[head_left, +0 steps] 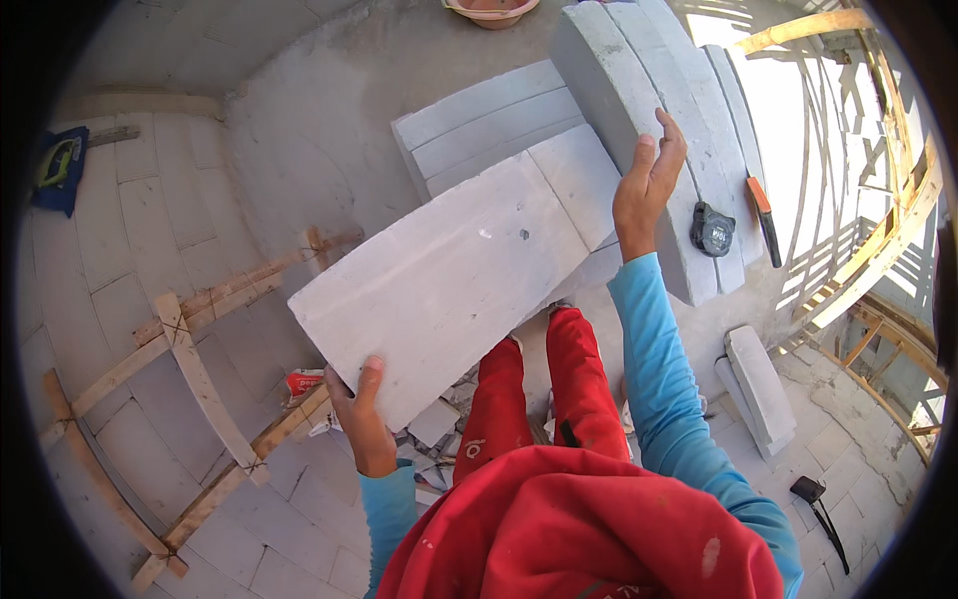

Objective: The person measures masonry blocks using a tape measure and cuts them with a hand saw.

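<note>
A large pale grey-white concrete block (449, 270) lies slanted in front of me, with a thin dark line across it near its right end. My left hand (364, 414) grips its lower left corner, thumb on top and fingers beneath the edge. My right hand (649, 185) is beside the block's right end, thumb and fingers apart and pointing away from me, with nothing held. Whether its palm touches the block I cannot tell. Next to that hand, a black tape measure (713, 230) and an orange-and-black slim tool (763, 218) rest on standing blocks (664, 100).
Behind the slanted block lie more stacked blocks (489, 115). A pinkish basin (491, 12) stands at the far edge. Wooden framing (205, 384) is at left, more timber (868, 265) at right. Broken pieces (432, 424) lie by my legs; a strapped black object (808, 489) lies lower right.
</note>
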`<action>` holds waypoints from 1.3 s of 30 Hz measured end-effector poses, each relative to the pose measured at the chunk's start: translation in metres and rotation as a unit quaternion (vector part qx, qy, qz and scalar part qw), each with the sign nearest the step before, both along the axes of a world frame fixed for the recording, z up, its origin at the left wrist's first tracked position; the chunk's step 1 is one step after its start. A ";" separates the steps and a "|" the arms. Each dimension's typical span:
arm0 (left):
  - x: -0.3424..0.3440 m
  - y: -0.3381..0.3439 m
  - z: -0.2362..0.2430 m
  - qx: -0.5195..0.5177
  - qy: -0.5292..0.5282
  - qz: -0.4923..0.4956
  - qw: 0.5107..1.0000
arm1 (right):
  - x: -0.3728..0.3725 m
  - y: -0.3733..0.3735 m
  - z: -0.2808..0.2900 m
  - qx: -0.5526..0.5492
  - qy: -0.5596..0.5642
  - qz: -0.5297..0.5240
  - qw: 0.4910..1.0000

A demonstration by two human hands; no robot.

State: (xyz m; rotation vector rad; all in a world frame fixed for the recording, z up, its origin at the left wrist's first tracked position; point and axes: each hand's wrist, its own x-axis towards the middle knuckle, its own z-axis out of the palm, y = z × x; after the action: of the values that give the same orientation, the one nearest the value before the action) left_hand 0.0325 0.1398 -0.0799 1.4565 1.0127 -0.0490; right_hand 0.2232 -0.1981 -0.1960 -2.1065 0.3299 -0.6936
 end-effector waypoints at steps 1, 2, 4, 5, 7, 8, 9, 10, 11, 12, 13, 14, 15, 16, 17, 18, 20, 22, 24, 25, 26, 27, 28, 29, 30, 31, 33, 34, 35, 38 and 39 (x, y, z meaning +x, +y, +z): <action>0.005 -0.008 0.005 -0.001 -0.001 0.004 1.000 | 0.012 -0.003 -0.008 -0.003 -0.012 0.007 1.000; 0.012 -0.015 0.009 -0.002 -0.002 0.007 1.000 | 0.009 0.005 -0.052 -0.058 0.049 0.042 0.996; 0.016 -0.026 0.020 0.020 0.010 -0.005 1.000 | 0.005 0.015 -0.093 -0.094 0.113 0.112 0.983; 0.015 -0.026 0.024 0.029 0.019 -0.006 0.999 | 0.007 0.016 -0.086 -0.082 0.114 0.142 0.980; 0.008 -0.030 0.025 0.037 0.015 0.016 0.999 | 0.018 0.007 -0.064 -0.043 0.090 0.155 0.983; 0.002 -0.033 0.025 0.042 0.015 0.031 0.999 | 0.025 -0.001 -0.049 -0.011 0.069 0.143 0.987; -0.003 -0.035 0.027 0.048 0.021 0.035 0.998 | 0.030 -0.009 -0.034 0.022 0.051 0.126 0.990; -0.004 -0.036 0.026 0.054 0.026 0.038 0.997 | 0.042 -0.017 -0.020 0.038 0.026 0.108 0.993; -0.006 -0.036 0.026 0.061 0.030 0.041 0.997 | 0.055 -0.022 -0.007 0.054 0.002 0.089 0.994; -0.006 -0.037 0.024 0.061 0.030 0.040 0.997 | 0.061 -0.031 -0.002 0.068 -0.021 0.063 0.995; -0.006 -0.038 0.023 0.061 0.030 0.038 0.997 | 0.054 -0.021 -0.022 0.024 0.018 0.083 0.996; -0.005 -0.040 0.023 0.062 0.031 0.037 0.997 | 0.041 0.004 -0.057 -0.019 0.058 0.103 0.993; -0.003 -0.045 0.027 0.070 0.034 0.028 0.997 | 0.029 0.017 -0.084 -0.061 0.099 0.123 0.986; 0.001 -0.049 0.034 0.080 0.031 0.025 0.996 | 0.025 0.023 -0.089 -0.060 0.101 0.149 0.982; 0.004 -0.052 0.038 0.090 0.029 0.020 0.995 | 0.020 0.027 -0.094 -0.058 0.103 0.173 0.978; 0.005 -0.051 0.036 0.108 0.040 0.012 0.993 | 0.017 0.028 -0.099 -0.058 0.105 0.195 0.974; -0.014 -0.041 0.028 0.156 0.078 0.017 0.985 | 0.017 0.022 -0.079 0.049 0.101 0.146 0.983; -0.031 -0.031 0.015 0.104 0.057 0.054 0.991 | 0.017 0.003 -0.062 0.085 0.091 0.088 0.988; -0.052 -0.018 0.000 0.033 0.041 0.081 0.995 | -0.008 -0.011 -0.052 0.114 0.126 0.102 0.980; -0.063 -0.011 -0.008 -0.008 0.031 0.092 0.995 | -0.025 -0.017 -0.046 0.129 0.142 0.111 0.975; -0.074 -0.006 -0.018 -0.050 0.021 0.104 0.993 | -0.047 -0.021 -0.043 0.132 0.171 0.130 0.968; -0.080 -0.005 -0.027 -0.069 0.018 0.127 0.989 | -0.074 -0.022 -0.045 0.136 0.197 0.149 0.959; -0.081 -0.005 -0.034 -0.090 0.017 0.144 0.985 | -0.105 -0.025 -0.053 0.192 0.273 0.158 0.929; -0.083 -0.006 -0.040 -0.110 0.016 0.161 0.981 | -0.135 -0.023 -0.060 0.247 0.346 0.166 0.890; -0.088 -0.006 -0.046 -0.133 0.029 0.180 0.974 | -0.161 -0.013 -0.069 0.310 0.426 0.177 0.832; -0.093 -0.005 -0.050 -0.161 0.029 0.192 0.968 | -0.180 -0.003 -0.067 0.368 0.486 0.183 0.771; -0.105 -0.005 -0.061 -0.211 0.044 0.221 0.951 | -0.202 0.025 -0.050 0.412 0.541 0.195 0.707; -0.111 -0.006 -0.067 -0.232 0.057 0.237 0.942 | -0.213 0.042 -0.046 0.446 0.520 0.208 0.698; -0.116 -0.005 -0.074 -0.253 0.068 0.251 0.932 | -0.215 0.060 -0.041 0.479 0.496 0.222 0.689; -0.145 0.001 -0.100 -0.266 0.077 0.229 0.933 | -0.205 0.119 -0.029 0.406 0.387 0.200 0.803; -0.156 0.002 -0.108 -0.252 0.072 0.183 0.948 | -0.201 0.127 -0.026 0.414 0.430 0.151 0.788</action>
State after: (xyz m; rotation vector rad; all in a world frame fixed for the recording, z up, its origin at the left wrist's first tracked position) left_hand -0.1233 0.1420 -0.1882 0.7960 1.2678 -0.1374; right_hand 0.0219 -0.0707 -0.2224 -1.4074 0.6264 0.5950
